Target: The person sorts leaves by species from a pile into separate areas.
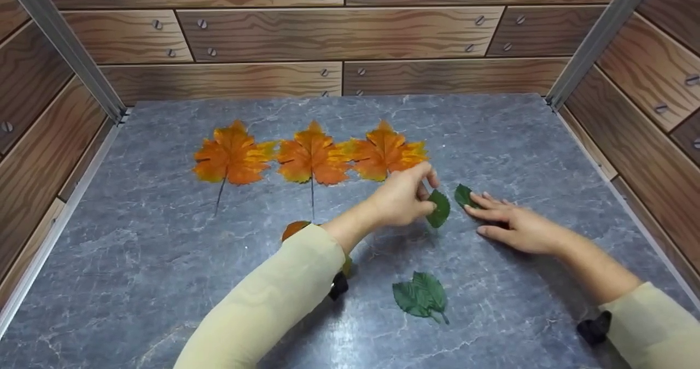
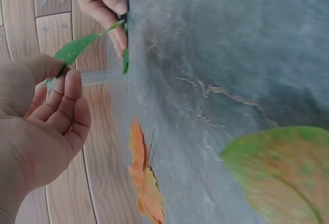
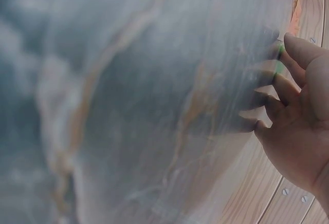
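Between thumb and fingers, my left hand (image 1: 402, 197) pinches a green leaf (image 1: 439, 209), seen raised and edge-tilted in the left wrist view (image 2: 79, 49). To its right my right hand (image 1: 522, 227) lies with fingers extended, fingertips at a second green leaf (image 1: 463, 195) on the table. In the right wrist view only slivers of green show by the fingers (image 3: 288, 88). Three orange maple leaves stand in a row behind the hands: a left one (image 1: 232, 156), a middle one (image 1: 313, 156) and a right one (image 1: 385, 150), whose stem my left hand hides.
Closer to me lie overlapping green leaves (image 1: 421, 295). A reddish-brown leaf (image 1: 294, 229) and a yellow-green leaf (image 1: 348, 266) are partly hidden beneath my left sleeve (image 1: 273, 298). The grey marbled table (image 1: 164, 281) is bounded by wood-patterned walls (image 1: 339, 35) at back and sides.
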Available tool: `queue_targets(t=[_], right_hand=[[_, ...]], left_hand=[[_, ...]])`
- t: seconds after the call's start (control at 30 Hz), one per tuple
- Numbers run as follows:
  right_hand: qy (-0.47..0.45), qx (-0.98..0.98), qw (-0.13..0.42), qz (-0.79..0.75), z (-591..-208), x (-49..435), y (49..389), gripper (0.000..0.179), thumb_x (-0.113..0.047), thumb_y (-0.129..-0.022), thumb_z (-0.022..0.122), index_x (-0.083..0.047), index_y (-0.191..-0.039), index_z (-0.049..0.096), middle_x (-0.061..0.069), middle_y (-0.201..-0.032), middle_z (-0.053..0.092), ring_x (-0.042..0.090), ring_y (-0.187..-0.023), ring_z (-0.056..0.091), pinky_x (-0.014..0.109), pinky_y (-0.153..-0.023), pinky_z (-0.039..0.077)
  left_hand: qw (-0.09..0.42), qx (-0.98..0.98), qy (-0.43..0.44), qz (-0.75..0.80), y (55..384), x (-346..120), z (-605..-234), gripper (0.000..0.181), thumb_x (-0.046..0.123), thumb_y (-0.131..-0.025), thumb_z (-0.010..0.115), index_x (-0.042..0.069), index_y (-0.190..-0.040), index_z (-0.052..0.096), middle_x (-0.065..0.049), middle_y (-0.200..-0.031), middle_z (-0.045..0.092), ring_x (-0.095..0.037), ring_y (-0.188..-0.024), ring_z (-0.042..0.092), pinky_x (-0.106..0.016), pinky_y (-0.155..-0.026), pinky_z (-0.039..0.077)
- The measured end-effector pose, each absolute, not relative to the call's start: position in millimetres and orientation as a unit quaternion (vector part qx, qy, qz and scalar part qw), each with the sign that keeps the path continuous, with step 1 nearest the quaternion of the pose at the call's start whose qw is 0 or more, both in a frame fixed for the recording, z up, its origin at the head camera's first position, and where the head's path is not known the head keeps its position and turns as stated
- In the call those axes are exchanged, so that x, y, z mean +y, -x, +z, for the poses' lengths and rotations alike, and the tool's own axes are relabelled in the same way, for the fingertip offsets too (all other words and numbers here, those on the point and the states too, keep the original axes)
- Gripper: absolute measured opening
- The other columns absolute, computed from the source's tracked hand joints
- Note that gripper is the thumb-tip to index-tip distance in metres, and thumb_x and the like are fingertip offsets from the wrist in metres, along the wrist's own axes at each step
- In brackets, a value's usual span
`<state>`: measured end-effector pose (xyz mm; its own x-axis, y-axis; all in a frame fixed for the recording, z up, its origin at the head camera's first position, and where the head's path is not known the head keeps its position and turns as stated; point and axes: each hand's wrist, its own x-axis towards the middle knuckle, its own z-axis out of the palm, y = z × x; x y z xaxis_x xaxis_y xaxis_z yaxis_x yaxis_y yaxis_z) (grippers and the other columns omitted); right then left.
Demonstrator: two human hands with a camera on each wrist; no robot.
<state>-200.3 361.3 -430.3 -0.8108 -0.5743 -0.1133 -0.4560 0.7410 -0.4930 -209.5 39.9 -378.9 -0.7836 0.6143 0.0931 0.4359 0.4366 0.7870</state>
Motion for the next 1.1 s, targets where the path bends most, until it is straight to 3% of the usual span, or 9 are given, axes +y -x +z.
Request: queue_targets(t=[0.17, 0.33, 0.6, 0.9, 1.1], right_hand=[[0.285, 0.923, 0.128, -0.225, -430, 360, 200, 0.051, -0.033, -0.109, 0.062, -0.016, -0.157, 0.055, 0.014, -0.171, 0.031, 0.050, -0.155, 0.023, 0.075, -0.119, 0.014], [0.284, 0.923, 0.126, -0.225, -429, 361, 200, 0.051, -0.032, -0.109, 0.063, -0.015, -0.156, 0.055, 0.014, -0.170, 0.032, 0.050, -0.155, 0.024, 0.074, -0.120, 0.016], [0.278, 0.924, 0.131, -0.227, -429, 362, 200, 0.051, -0.033, -0.109, 0.063, -0.016, -0.156, 0.055, 0.014, -0.171, 0.031, 0.050, -0.155, 0.023, 0.074, -0.120, 0.014], [0.280, 0.924, 0.130, -0.226, -430, 361, 201, 0.051, -0.033, -0.109, 0.063, -0.016, -0.156, 0.056, 0.014, -0.171, 0.031, 0.050, -0.155, 0.023, 0.075, -0.120, 0.014], [0.281, 0.924, 0.126, -0.227, -431, 362, 201, 0.050, -0.033, -0.108, 0.064, -0.016, -0.155, 0.057, 0.014, -0.170, 0.032, 0.050, -0.155, 0.024, 0.075, -0.119, 0.015]], left_hand=[[0.088, 0.841, -0.304, 0.439, 219, 43, -381, 0.005, 0.007, -0.100, 0.076, 0.011, -0.101, 0.072, 0.004, -0.088, 0.070, -0.009, -0.078, 0.064, -0.021, -0.069, 0.052], [0.076, 0.843, -0.291, 0.445, 227, 49, -383, 0.011, 0.007, -0.102, 0.071, 0.009, -0.105, 0.081, 0.004, -0.092, 0.074, -0.007, -0.079, 0.064, -0.019, -0.072, 0.052], [0.093, 0.827, -0.253, 0.493, 234, 62, -396, 0.007, 0.010, -0.098, 0.077, 0.010, -0.105, 0.077, 0.006, -0.089, 0.069, -0.009, -0.082, 0.063, -0.022, -0.073, 0.052], [0.092, 0.829, -0.208, 0.511, 239, 74, -416, 0.011, 0.008, -0.100, 0.076, 0.012, -0.103, 0.086, 0.007, -0.094, 0.078, -0.004, -0.079, 0.067, -0.020, -0.072, 0.054], [0.107, 0.841, -0.172, 0.502, 239, 81, -424, 0.014, 0.008, -0.099, 0.076, 0.011, -0.110, 0.085, 0.003, -0.098, 0.079, -0.006, -0.079, 0.067, -0.021, -0.070, 0.054]])
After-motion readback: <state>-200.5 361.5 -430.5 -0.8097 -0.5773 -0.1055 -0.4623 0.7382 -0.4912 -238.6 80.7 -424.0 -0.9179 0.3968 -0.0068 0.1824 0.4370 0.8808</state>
